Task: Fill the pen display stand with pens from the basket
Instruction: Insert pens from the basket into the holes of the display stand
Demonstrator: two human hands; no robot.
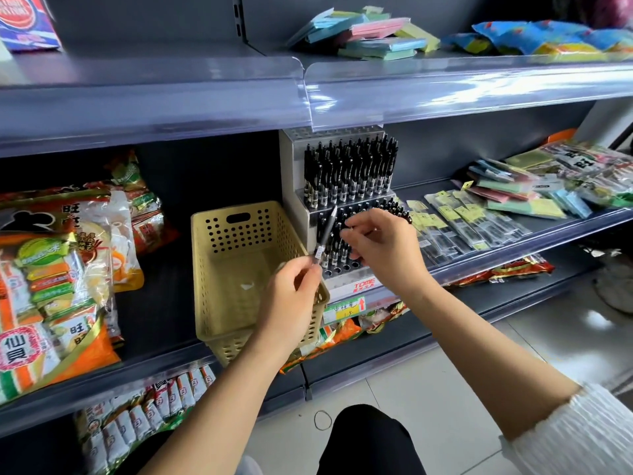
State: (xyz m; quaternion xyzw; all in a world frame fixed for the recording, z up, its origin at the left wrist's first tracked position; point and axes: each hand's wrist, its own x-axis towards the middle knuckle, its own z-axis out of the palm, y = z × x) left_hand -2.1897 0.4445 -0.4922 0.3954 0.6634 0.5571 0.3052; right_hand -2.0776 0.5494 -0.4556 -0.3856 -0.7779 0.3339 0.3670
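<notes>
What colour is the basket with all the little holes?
The basket is pale yellow, a sandy beige; it shows plainly in the head view.

My right hand [380, 248] covers some lower rows of the pen display stand [346, 286]; I cannot tell whether its fingers [354, 236] grip anything. My left hand [291, 296] hides the lower end of the pen [326, 231] and the near corner of the basket [219, 245].

Tiered white plastic pen stand w/ red logo [346, 286] is sitting upright, black pens [349, 169] standing packed in upper & lower rows. Beige perforated plastic basket [233, 241] is resting just left of it. One slim black pen [324, 233] is tilting tip-up before lower row, left hand [291, 293] pinching its bottom end.
</notes>
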